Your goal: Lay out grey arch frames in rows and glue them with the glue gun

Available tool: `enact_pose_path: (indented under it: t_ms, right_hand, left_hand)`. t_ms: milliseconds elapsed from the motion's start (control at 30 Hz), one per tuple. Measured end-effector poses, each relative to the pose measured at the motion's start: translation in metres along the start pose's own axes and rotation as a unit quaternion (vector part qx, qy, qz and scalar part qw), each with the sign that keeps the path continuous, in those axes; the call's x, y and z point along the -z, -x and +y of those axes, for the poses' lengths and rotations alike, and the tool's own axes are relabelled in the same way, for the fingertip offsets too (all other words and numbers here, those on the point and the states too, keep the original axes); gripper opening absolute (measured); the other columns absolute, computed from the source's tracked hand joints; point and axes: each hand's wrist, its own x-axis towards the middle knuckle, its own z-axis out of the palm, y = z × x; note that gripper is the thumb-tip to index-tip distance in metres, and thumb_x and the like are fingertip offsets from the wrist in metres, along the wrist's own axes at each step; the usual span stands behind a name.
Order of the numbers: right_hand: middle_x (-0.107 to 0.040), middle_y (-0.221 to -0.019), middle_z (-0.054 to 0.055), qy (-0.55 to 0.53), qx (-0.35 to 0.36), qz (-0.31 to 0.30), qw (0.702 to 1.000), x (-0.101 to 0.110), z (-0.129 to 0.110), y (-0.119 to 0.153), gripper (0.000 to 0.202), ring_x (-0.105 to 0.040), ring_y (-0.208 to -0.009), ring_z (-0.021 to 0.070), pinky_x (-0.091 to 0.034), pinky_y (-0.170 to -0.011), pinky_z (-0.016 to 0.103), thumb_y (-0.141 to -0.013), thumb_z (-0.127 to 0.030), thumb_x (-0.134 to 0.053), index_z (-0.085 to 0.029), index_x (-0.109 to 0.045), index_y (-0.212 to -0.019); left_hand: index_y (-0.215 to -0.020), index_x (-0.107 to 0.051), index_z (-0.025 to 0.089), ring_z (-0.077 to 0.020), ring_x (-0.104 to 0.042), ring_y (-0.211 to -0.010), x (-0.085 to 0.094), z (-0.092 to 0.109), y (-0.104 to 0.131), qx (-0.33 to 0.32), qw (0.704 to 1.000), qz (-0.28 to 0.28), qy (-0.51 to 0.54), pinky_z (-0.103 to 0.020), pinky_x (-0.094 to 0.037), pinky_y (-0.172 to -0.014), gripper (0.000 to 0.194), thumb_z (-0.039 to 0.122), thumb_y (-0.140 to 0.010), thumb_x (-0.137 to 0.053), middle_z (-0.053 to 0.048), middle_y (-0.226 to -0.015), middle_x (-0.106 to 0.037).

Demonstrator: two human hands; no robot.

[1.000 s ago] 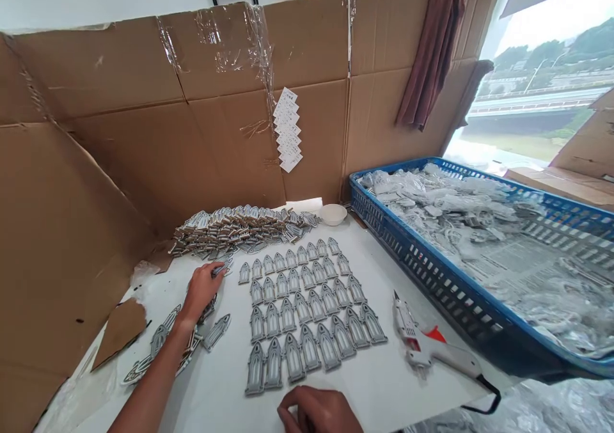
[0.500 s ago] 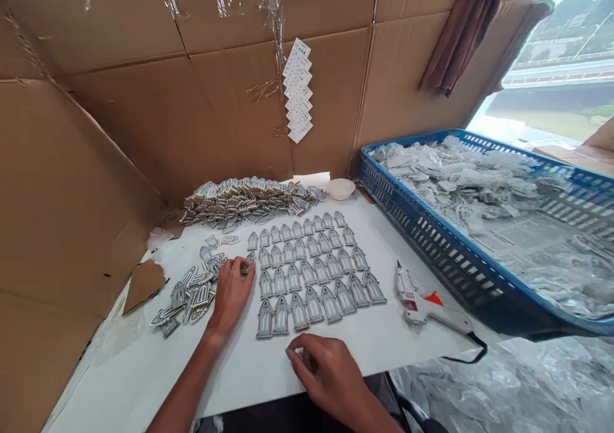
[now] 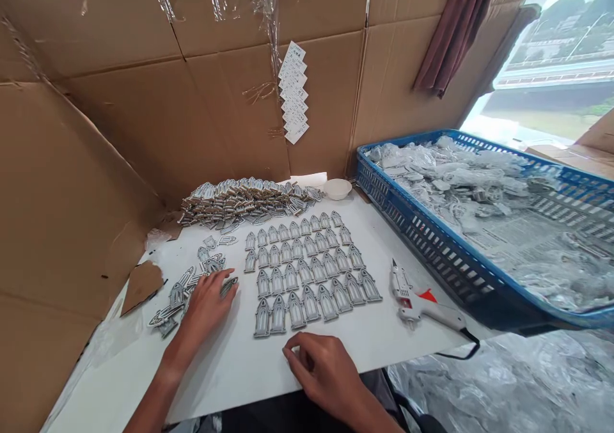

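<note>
My left hand (image 3: 208, 308) is at the left of the laid-out rows, its thumb and fingertips closed round a small grey arched window-shaped piece (image 3: 229, 286). Just left of that hand lies a loose heap of similar pieces (image 3: 177, 294), some showing pale edges. Several rows of grey arched pieces (image 3: 309, 302) stand side by side on the white tabletop (image 3: 240, 375), points facing away from me. My right hand (image 3: 326, 369) rests near the front edge, below the nearest row, with its fingers curled in and nothing visible in them.
A large stacked pile of arched pieces (image 3: 240, 203) sits at the back against the cardboard wall (image 3: 215, 113). Beside it is a white bowl (image 3: 338, 189). At right lie a glue gun (image 3: 425, 308) with a black cord and a blue crate (image 3: 422, 241) of plastic-bagged pieces.
My left hand has moved left and toward me from the rows, leaving an arched piece at the left end of one row. Another piece is now at its fingertips. My right hand stays put.
</note>
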Motion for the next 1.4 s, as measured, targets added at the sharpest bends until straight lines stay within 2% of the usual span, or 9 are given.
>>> enact_pose_path:
  t_ms: [167, 367, 533, 633, 767, 900, 1133, 1267, 1400]
  right_hand:
    - [-0.066, -0.068, -0.003, 0.013, 0.006, 0.0, 1.0, 0.0, -0.001, 0.0, 0.019, -0.062, -0.058, 0.0128, -0.037, -0.062, 0.025, -0.108, -0.032, -0.06, -0.023, -0.075, -0.101]
    - [-0.067, -0.069, -0.002, 0.01, 0.006, -0.002, 1.0, 0.0, -0.002, 0.001, 0.021, -0.063, -0.059, 0.0132, -0.038, -0.062, 0.024, -0.109, -0.034, -0.058, -0.023, -0.075, -0.102]
    - [-0.066, -0.068, -0.003, 0.007, 0.0, -0.004, 1.0, 0.001, 0.0, 0.001, 0.022, -0.062, -0.059, 0.0133, -0.037, -0.061, 0.025, -0.109, -0.034, -0.058, -0.023, -0.075, -0.102]
    - [-0.066, -0.068, -0.003, 0.005, -0.005, -0.006, 1.0, 0.001, 0.0, 0.0, 0.022, -0.063, -0.059, 0.0133, -0.037, -0.061, 0.025, -0.109, -0.035, -0.059, -0.023, -0.075, -0.102]
    - [-0.066, -0.068, -0.003, 0.01, 0.0, -0.001, 1.0, 0.0, 0.0, 0.001, 0.021, -0.063, -0.059, 0.0129, -0.037, -0.061, 0.025, -0.109, -0.034, -0.059, -0.024, -0.076, -0.102]
    - [-0.067, -0.067, -0.003, 0.017, 0.01, 0.003, 1.0, -0.003, 0.002, 0.002, 0.02, -0.063, -0.057, 0.0124, -0.037, -0.06, 0.024, -0.108, -0.033, -0.06, -0.024, -0.076, -0.101]
    - [-0.072, -0.069, -0.002, 0.04, 0.049, 0.011, 0.998, -0.01, 0.011, -0.001, 0.015, -0.067, -0.056, 0.0132, -0.037, -0.058, 0.025, -0.106, -0.031, -0.06, -0.024, -0.072, -0.099]
    - [-0.071, -0.068, -0.002, 0.041, 0.047, 0.016, 0.998, -0.01, 0.013, -0.001, 0.015, -0.066, -0.056, 0.0133, -0.037, -0.058, 0.025, -0.105, -0.03, -0.061, -0.024, -0.072, -0.098]
    - [-0.069, -0.069, -0.002, -0.002, 0.011, 0.005, 1.0, -0.002, 0.006, 0.0, 0.02, -0.063, -0.057, 0.0126, -0.038, -0.06, 0.024, -0.108, -0.033, -0.059, -0.024, -0.075, -0.1]
  left_hand:
    - [-0.13, -0.073, 0.027, -0.0332, -0.066, -0.128, 0.004, -0.007, 0.018, -0.005, 0.999, -0.019, 0.025, -0.052, -0.049, -0.117, 0.042, 0.046, -0.099, -0.053, -0.009, -0.131, -0.076]
    - [-0.097, -0.074, 0.026, -0.0255, -0.07, -0.087, -0.003, 0.027, 0.019, 0.054, 0.991, -0.009, 0.118, -0.04, -0.059, -0.088, 0.03, 0.055, -0.093, -0.064, -0.007, -0.108, -0.075]
    - [-0.102, -0.077, 0.026, -0.0222, -0.071, -0.086, -0.013, 0.056, 0.021, 0.065, 0.981, 0.014, 0.182, -0.037, -0.059, -0.082, 0.038, 0.058, -0.099, -0.056, -0.007, -0.116, -0.072]
    - [-0.104, -0.077, 0.025, -0.0225, -0.072, -0.087, -0.012, 0.049, 0.016, 0.065, 0.981, 0.02, 0.182, -0.037, -0.06, -0.084, 0.039, 0.057, -0.1, -0.055, -0.008, -0.12, -0.072]
    - [-0.115, -0.075, 0.021, -0.0316, -0.071, -0.107, 0.0, 0.012, -0.02, 0.072, 0.991, 0.08, 0.077, -0.049, -0.057, -0.105, 0.041, 0.049, -0.1, -0.05, -0.014, -0.125, -0.073]
    - [-0.118, -0.074, 0.019, -0.0362, -0.064, -0.128, 0.01, -0.019, -0.08, 0.034, 0.996, 0.053, 0.059, -0.054, -0.048, -0.119, 0.037, 0.031, -0.091, -0.053, -0.017, -0.131, -0.074]
    - [-0.099, -0.076, 0.025, -0.0328, -0.067, -0.117, 0.011, -0.023, -0.143, -0.04, 0.994, -0.008, 0.098, -0.05, -0.05, -0.117, 0.027, 0.02, -0.077, -0.06, -0.014, -0.114, -0.078]
    - [-0.106, -0.075, 0.023, -0.0351, -0.065, -0.124, 0.012, -0.02, -0.133, -0.018, 0.989, 0.024, 0.146, -0.057, -0.046, -0.121, 0.029, 0.037, -0.083, -0.064, -0.016, -0.118, -0.075]
    - [-0.123, -0.068, 0.022, -0.0308, -0.069, -0.123, 0.021, -0.013, -0.069, 0.068, 0.961, 0.065, 0.259, -0.052, -0.06, -0.108, 0.049, 0.06, -0.097, -0.051, -0.016, -0.133, -0.072]
